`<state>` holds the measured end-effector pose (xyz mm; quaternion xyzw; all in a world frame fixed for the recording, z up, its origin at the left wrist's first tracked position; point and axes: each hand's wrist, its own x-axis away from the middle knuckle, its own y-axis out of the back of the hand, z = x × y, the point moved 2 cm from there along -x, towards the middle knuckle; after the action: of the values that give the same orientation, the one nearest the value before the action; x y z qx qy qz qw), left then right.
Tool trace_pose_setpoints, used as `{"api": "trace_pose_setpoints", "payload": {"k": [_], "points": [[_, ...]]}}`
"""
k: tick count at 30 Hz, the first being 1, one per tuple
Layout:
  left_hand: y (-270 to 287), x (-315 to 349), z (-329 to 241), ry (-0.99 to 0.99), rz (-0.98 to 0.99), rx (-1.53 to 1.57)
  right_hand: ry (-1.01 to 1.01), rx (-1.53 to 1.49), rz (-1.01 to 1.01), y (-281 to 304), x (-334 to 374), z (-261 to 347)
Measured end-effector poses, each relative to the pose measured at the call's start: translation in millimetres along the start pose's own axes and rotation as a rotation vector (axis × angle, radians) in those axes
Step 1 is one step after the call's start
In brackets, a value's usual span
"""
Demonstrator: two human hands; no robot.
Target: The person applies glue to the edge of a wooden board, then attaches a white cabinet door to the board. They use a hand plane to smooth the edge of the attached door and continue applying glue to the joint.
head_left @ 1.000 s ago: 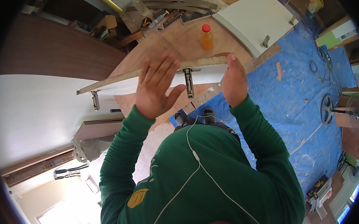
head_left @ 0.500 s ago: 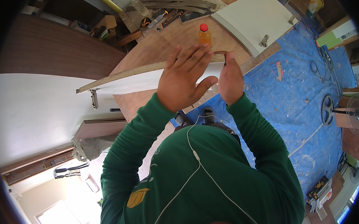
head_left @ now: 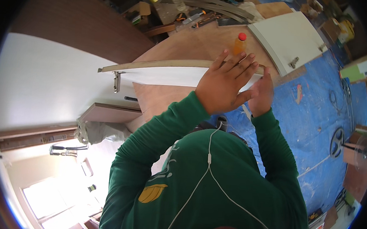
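Note:
A white cabinet door panel stands on its long side on the brown worktop, its narrow brown edge facing up. A metal hinge sticks out near its left end. My left hand is open, fingers spread and palm down, over the panel's right part, fingertips reaching past the top edge. Around the panel's right end my right hand is held upright with straight fingers, slightly blurred. It is close to the left thumb; whether they touch I cannot tell.
Beyond my fingers stands an orange bottle with a red cap. Another white door with hinges lies at the far right of the worktop. Hand tools and curved strips lie at the back. Blue sheeting covers the floor.
The view has swung, so the panel and bottle appear farther right. My left hand has slid along the panel toward its right end, nearer my right hand.

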<state>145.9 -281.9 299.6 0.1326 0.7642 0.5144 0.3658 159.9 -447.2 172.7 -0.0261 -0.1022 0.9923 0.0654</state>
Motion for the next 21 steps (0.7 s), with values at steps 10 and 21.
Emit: {"api": "trace_pose_setpoints", "payload": {"k": [10,21], "points": [[50,78,45,0.250,-0.005,-0.118,0.417,0.619,-0.104,29,-1,-31],[117,184,155,0.578,-0.076,-0.418,0.082,0.300,-0.011,-2,0,43]]}}
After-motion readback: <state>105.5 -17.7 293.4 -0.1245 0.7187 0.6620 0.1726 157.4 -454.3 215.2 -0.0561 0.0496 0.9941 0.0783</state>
